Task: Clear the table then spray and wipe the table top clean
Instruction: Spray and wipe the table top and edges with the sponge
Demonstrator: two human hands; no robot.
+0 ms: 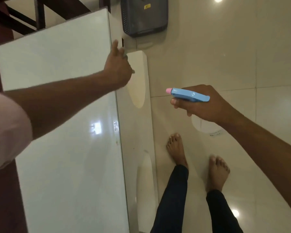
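The white glossy rectangular table top [60, 115] fills the left of the view, with the dark plastic perforated basket [144, 15] on the pale tiled floor [225, 47] beyond its far right corner. The left hand [118, 68] hangs over the table's right edge, and the right hand [202, 105], well to its right above the floor, holds the blue plastic spray bottle head with a pink nozzle [188, 94] pointing toward the table. Two bare feet [176, 150] stand on the floor just right of the table, nearer than both hands.

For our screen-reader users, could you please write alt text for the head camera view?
A person stands barefoot beside a glossy white table top, the right hand gripping a blue spray bottle over the tiled floor. The left hand reaches over the table's edge holding something small and greyish, too blurred to identify. A dark plastic basket sits beyond.
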